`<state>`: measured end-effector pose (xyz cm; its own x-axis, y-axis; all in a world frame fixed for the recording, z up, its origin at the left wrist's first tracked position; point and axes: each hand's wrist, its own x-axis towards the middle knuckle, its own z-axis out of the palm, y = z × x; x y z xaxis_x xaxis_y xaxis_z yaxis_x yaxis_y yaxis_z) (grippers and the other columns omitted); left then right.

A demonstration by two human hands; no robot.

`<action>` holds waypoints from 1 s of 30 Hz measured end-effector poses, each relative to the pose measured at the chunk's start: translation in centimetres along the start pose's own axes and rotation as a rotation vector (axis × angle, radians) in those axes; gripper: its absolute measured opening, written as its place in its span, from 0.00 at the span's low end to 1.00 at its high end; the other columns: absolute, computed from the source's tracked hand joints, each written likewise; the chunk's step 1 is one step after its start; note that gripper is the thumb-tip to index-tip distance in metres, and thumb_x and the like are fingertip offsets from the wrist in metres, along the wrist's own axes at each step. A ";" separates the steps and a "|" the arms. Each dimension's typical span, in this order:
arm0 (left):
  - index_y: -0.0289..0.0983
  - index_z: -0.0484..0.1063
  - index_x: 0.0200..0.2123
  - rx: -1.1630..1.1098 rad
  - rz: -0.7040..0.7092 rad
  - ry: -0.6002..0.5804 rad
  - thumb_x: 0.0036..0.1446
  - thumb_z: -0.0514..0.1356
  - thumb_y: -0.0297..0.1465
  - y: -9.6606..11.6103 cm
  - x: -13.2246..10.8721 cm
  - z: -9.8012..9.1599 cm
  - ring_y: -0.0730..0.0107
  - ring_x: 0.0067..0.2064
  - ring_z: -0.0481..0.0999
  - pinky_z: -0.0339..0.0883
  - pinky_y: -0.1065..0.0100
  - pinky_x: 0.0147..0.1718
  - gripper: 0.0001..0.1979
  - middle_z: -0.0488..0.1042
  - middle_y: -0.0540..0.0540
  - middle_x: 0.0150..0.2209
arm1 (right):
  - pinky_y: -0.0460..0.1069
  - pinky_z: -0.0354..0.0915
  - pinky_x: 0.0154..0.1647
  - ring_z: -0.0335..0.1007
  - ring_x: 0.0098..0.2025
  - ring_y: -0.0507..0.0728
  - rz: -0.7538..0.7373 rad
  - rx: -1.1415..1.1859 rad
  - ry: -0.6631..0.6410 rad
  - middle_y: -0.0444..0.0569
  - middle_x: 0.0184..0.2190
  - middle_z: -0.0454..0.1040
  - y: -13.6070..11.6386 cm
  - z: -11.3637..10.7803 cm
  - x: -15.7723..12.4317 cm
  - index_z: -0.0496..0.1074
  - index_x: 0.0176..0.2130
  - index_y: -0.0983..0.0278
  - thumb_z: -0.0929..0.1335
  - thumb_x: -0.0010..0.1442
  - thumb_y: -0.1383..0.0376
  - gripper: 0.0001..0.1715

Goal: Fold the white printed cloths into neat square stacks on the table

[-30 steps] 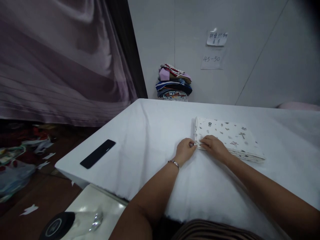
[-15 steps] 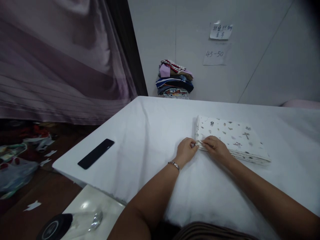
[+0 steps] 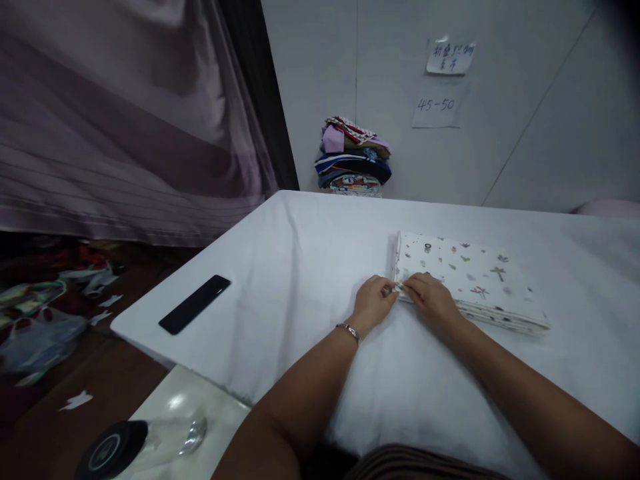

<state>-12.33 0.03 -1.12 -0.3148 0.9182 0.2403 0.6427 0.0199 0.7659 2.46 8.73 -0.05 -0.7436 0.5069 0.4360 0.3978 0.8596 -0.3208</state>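
A folded white cloth [image 3: 475, 270] with small plant and figure prints lies flat in several layers on the white-covered table [image 3: 280, 287]. At its near left corner, my left hand [image 3: 374, 301] pinches the edge between thumb and fingers, a bracelet [image 3: 349, 331] on the wrist. Just right of it, my right hand [image 3: 430, 297] grips the same corner from above, its fingertips almost touching the left ones. The exact bit of fabric between the fingertips is partly hidden.
A black phone [image 3: 195, 305] rests at the table's left. Behind the far edge stands a stack of folded clothes [image 3: 354, 157]. A clear jar with a black lid [image 3: 113, 448] is on a lower surface. Bags [image 3: 43, 340] and paper scraps lie on the floor beneath a curtain [image 3: 125, 120].
The view has shifted slightly. Both hands stay at the cloth's near left corner, with only a slight movement of the fingers.
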 end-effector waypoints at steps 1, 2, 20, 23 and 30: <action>0.40 0.73 0.36 -0.001 -0.001 -0.001 0.52 0.61 0.30 0.0 0.0 0.0 0.72 0.36 0.70 0.65 0.71 0.38 0.06 0.71 0.50 0.35 | 0.52 0.61 0.37 0.65 0.36 0.58 0.009 0.011 0.018 0.51 0.33 0.72 -0.1 0.0 0.0 0.71 0.35 0.62 0.57 0.65 0.61 0.17; 0.40 0.73 0.36 -0.002 0.001 0.000 0.51 0.61 0.30 0.0 0.0 0.0 0.72 0.36 0.70 0.65 0.71 0.38 0.06 0.71 0.50 0.35 | 0.52 0.61 0.37 0.65 0.37 0.58 0.012 0.023 0.033 0.51 0.33 0.71 -0.2 0.0 -0.1 0.71 0.35 0.62 0.57 0.65 0.61 0.17; 0.40 0.72 0.36 -0.019 -0.016 -0.027 0.48 0.62 0.28 -0.2 0.1 0.1 0.71 0.36 0.71 0.66 0.71 0.38 0.09 0.73 0.50 0.35 | 0.53 0.60 0.37 0.64 0.36 0.59 -0.002 -0.047 -0.001 0.52 0.33 0.71 -0.2 0.4 -0.2 0.70 0.35 0.63 0.59 0.63 0.63 0.13; 0.40 0.72 0.36 -0.016 -0.027 -0.025 0.48 0.61 0.28 -0.3 0.1 0.2 0.71 0.36 0.71 0.66 0.71 0.37 0.09 0.74 0.51 0.34 | 0.52 0.61 0.37 0.64 0.36 0.58 0.028 0.012 0.066 0.51 0.32 0.70 -0.6 0.2 -0.2 0.69 0.34 0.62 0.58 0.64 0.62 0.14; 0.39 0.72 0.35 -0.092 -0.091 -0.038 0.49 0.61 0.28 -0.5 0.2 0.3 0.74 0.34 0.72 0.66 0.72 0.35 0.07 0.75 0.52 0.32 | 0.54 0.61 0.39 0.65 0.38 0.59 -0.060 -0.031 -0.019 0.53 0.35 0.71 -0.3 0.2 -0.4 0.71 0.38 0.63 0.58 0.63 0.62 0.14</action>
<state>-12.46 0.30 -1.63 -0.3412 0.9286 0.1457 0.5450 0.0691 0.8356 2.50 8.27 -0.31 -0.7768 0.4532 0.4373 0.3681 0.8901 -0.2685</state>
